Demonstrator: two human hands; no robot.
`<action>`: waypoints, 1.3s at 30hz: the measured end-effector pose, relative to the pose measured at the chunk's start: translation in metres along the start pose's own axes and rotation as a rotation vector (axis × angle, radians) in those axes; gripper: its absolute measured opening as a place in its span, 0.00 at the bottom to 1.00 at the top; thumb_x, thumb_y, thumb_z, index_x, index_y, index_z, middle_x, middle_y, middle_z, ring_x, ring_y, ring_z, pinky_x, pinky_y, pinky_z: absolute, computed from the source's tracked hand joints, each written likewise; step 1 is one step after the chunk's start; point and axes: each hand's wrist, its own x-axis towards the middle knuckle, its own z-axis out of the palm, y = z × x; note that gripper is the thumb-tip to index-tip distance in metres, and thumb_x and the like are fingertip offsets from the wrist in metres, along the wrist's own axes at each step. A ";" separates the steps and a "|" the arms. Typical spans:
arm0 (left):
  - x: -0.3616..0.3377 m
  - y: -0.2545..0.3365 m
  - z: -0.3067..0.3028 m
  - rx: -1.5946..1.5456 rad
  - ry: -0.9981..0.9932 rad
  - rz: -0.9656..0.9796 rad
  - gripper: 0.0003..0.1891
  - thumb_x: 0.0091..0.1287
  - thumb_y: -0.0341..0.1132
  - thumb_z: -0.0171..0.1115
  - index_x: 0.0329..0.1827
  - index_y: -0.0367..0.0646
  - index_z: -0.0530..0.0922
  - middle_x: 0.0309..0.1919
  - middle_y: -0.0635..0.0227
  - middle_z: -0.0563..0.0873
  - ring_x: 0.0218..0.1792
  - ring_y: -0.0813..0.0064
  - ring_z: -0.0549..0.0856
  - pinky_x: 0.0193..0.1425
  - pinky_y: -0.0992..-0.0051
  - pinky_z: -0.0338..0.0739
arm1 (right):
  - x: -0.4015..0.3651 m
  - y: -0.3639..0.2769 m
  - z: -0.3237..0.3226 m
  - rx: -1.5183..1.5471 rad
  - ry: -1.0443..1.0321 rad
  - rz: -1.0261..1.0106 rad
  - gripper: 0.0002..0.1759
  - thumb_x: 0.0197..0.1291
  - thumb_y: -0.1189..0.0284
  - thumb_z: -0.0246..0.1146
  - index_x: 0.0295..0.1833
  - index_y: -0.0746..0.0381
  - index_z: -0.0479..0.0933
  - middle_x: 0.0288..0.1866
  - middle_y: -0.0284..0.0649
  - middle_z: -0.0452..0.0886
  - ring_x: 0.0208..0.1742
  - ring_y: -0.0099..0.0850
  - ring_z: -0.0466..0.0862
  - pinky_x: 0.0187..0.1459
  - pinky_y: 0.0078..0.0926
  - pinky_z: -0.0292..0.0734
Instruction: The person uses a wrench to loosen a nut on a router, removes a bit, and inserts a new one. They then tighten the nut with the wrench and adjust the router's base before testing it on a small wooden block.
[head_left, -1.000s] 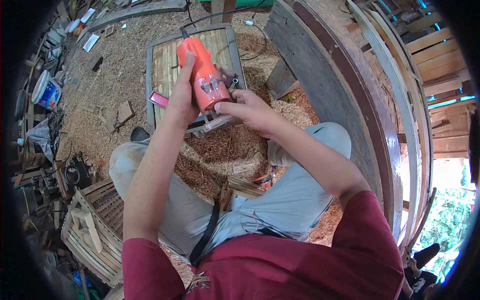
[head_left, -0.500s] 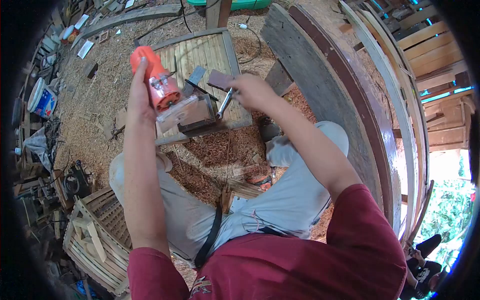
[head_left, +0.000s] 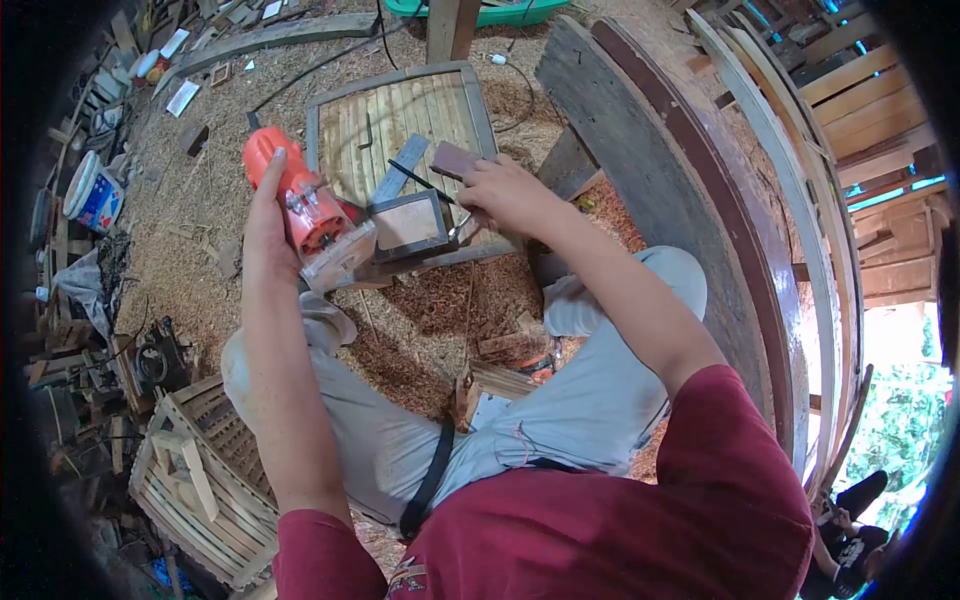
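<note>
My left hand (head_left: pixel 264 225) is wrapped round an orange trim router (head_left: pixel 293 185), its clear plastic base (head_left: pixel 340 255) tilted down beside the panel's front edge. My right hand (head_left: pixel 512 196) is closed on a metal wrench (head_left: pixel 461 229), low over the slatted wooden panel (head_left: pixel 345 118); its fingertips are partly hidden. A brown block (head_left: pixel 454 160) lies right by these fingers. On the panel in front of me are a flat rectangular block in a dark frame (head_left: pixel 408 225), a grey flat strip (head_left: pixel 403 165), a thin black tool (head_left: pixel 424 178) and a small hex key (head_left: pixel 367 131).
Long boards (head_left: pixel 640 160) stand along the right side. Wood shavings (head_left: pixel 190 265) cover the ground. A white bucket (head_left: pixel 92 195) is at the left, with a slatted wooden piece (head_left: pixel 205 480) below it. A cable (head_left: pixel 325 65) runs behind the panel. Another person (head_left: pixel 848 540) is at lower right.
The router has moved slightly left and down, away from the framed block, which is now more exposed. My right hand has lowered the wrench toward the panel's edge beside that block.
</note>
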 end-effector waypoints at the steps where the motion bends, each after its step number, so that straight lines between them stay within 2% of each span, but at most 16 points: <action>1: -0.002 -0.003 -0.005 -0.003 0.009 -0.018 0.29 0.69 0.54 0.73 0.63 0.44 0.78 0.41 0.63 0.88 0.37 0.67 0.90 0.42 0.63 0.89 | 0.002 0.003 -0.005 0.058 -0.060 0.062 0.08 0.57 0.74 0.68 0.43 0.55 0.85 0.41 0.43 0.85 0.52 0.44 0.84 0.50 0.47 0.76; 3: -0.004 -0.011 -0.011 0.000 0.009 0.005 0.28 0.68 0.54 0.73 0.63 0.45 0.79 0.41 0.65 0.88 0.38 0.68 0.90 0.43 0.65 0.89 | 0.010 0.009 -0.012 0.176 -0.180 0.184 0.12 0.58 0.76 0.66 0.49 0.57 0.83 0.40 0.47 0.85 0.49 0.50 0.86 0.48 0.50 0.78; 6: -0.013 -0.016 -0.016 -0.060 -0.043 -0.085 0.31 0.70 0.61 0.70 0.62 0.44 0.78 0.39 0.64 0.87 0.33 0.67 0.90 0.39 0.64 0.90 | 0.023 0.009 -0.015 0.346 -0.013 0.230 0.11 0.61 0.77 0.63 0.49 0.60 0.75 0.35 0.53 0.82 0.38 0.60 0.83 0.41 0.52 0.77; 7: -0.014 -0.017 -0.016 -0.092 -0.050 -0.074 0.32 0.70 0.63 0.67 0.62 0.44 0.77 0.38 0.63 0.87 0.32 0.66 0.90 0.39 0.63 0.90 | 0.034 0.008 -0.013 0.395 0.005 0.228 0.14 0.64 0.75 0.61 0.55 0.60 0.73 0.38 0.53 0.83 0.43 0.58 0.84 0.45 0.51 0.78; 10: -0.013 -0.019 -0.022 -0.152 -0.063 -0.043 0.34 0.72 0.68 0.61 0.62 0.45 0.77 0.37 0.60 0.86 0.31 0.63 0.90 0.36 0.61 0.90 | 0.075 -0.008 0.000 0.387 0.122 0.266 0.13 0.65 0.73 0.60 0.54 0.61 0.77 0.43 0.55 0.85 0.48 0.57 0.85 0.50 0.52 0.80; 13: -0.008 -0.016 -0.033 -0.150 -0.035 0.014 0.39 0.71 0.74 0.54 0.60 0.44 0.76 0.34 0.55 0.88 0.28 0.59 0.91 0.30 0.63 0.90 | 0.123 -0.016 0.026 0.384 0.247 0.256 0.10 0.62 0.70 0.63 0.46 0.62 0.82 0.44 0.53 0.85 0.48 0.55 0.85 0.52 0.51 0.81; 15: -0.006 -0.014 -0.037 -0.198 -0.033 -0.020 0.39 0.71 0.74 0.54 0.60 0.44 0.76 0.34 0.55 0.88 0.28 0.60 0.91 0.31 0.64 0.90 | 0.150 -0.017 0.046 0.387 0.361 0.300 0.09 0.61 0.69 0.65 0.44 0.61 0.84 0.44 0.52 0.84 0.48 0.53 0.87 0.52 0.51 0.82; 18: -0.006 -0.009 -0.036 -0.209 -0.030 -0.051 0.38 0.70 0.73 0.58 0.60 0.44 0.75 0.33 0.58 0.87 0.29 0.62 0.90 0.32 0.65 0.90 | 0.183 -0.002 0.071 0.204 0.224 0.347 0.11 0.64 0.68 0.66 0.49 0.61 0.85 0.46 0.47 0.83 0.49 0.50 0.86 0.51 0.50 0.82; 22: -0.003 -0.010 -0.044 -0.238 -0.031 -0.100 0.33 0.70 0.65 0.67 0.61 0.45 0.75 0.34 0.59 0.86 0.30 0.64 0.90 0.34 0.65 0.90 | 0.200 0.003 0.089 0.161 0.166 0.352 0.10 0.64 0.68 0.66 0.46 0.61 0.83 0.46 0.47 0.82 0.48 0.51 0.87 0.50 0.52 0.82; 24: 0.000 -0.016 -0.046 -0.240 -0.052 -0.133 0.33 0.69 0.64 0.68 0.60 0.46 0.74 0.34 0.56 0.87 0.31 0.60 0.91 0.34 0.63 0.90 | 0.201 0.004 0.091 0.149 0.192 0.350 0.09 0.64 0.69 0.66 0.45 0.62 0.83 0.47 0.48 0.82 0.47 0.51 0.87 0.49 0.53 0.82; 25: -0.004 -0.016 -0.041 -0.229 -0.069 -0.101 0.32 0.70 0.63 0.68 0.60 0.44 0.74 0.35 0.57 0.87 0.31 0.62 0.91 0.34 0.63 0.90 | 0.203 0.005 0.092 0.105 0.187 0.328 0.08 0.63 0.72 0.64 0.45 0.62 0.84 0.48 0.53 0.83 0.47 0.52 0.89 0.46 0.52 0.85; 28: 0.004 -0.026 -0.038 -0.134 -0.053 -0.059 0.31 0.70 0.61 0.69 0.59 0.42 0.75 0.35 0.59 0.88 0.31 0.64 0.91 0.34 0.64 0.89 | 0.198 0.010 0.083 -0.047 0.164 0.205 0.08 0.63 0.73 0.65 0.46 0.64 0.80 0.49 0.54 0.82 0.45 0.54 0.88 0.46 0.53 0.84; 32: -0.001 -0.044 -0.014 0.075 0.078 0.108 0.29 0.70 0.56 0.72 0.60 0.42 0.76 0.39 0.65 0.86 0.33 0.70 0.90 0.36 0.67 0.88 | 0.156 0.005 0.046 0.084 0.238 0.374 0.11 0.72 0.69 0.61 0.46 0.67 0.76 0.48 0.56 0.80 0.48 0.58 0.85 0.50 0.55 0.81; 33: 0.003 -0.053 -0.012 0.053 0.059 0.075 0.32 0.71 0.56 0.72 0.65 0.41 0.73 0.42 0.66 0.85 0.34 0.72 0.89 0.38 0.68 0.88 | 0.139 0.003 0.031 0.113 0.267 0.404 0.11 0.72 0.68 0.60 0.46 0.67 0.76 0.48 0.56 0.80 0.49 0.58 0.85 0.50 0.56 0.80; 36: -0.010 -0.053 0.009 0.087 -0.047 0.025 0.36 0.67 0.55 0.76 0.64 0.36 0.71 0.47 0.63 0.84 0.40 0.74 0.87 0.43 0.69 0.86 | 0.092 0.006 -0.007 0.171 0.331 0.509 0.13 0.72 0.66 0.62 0.48 0.67 0.78 0.47 0.57 0.82 0.51 0.58 0.84 0.53 0.52 0.79; 39: -0.008 -0.066 0.025 0.194 -0.026 0.013 0.38 0.65 0.54 0.77 0.66 0.35 0.70 0.49 0.61 0.83 0.42 0.70 0.87 0.43 0.67 0.86 | 0.047 0.010 -0.023 0.254 0.486 0.594 0.18 0.72 0.63 0.63 0.54 0.67 0.81 0.49 0.56 0.84 0.50 0.53 0.85 0.54 0.46 0.78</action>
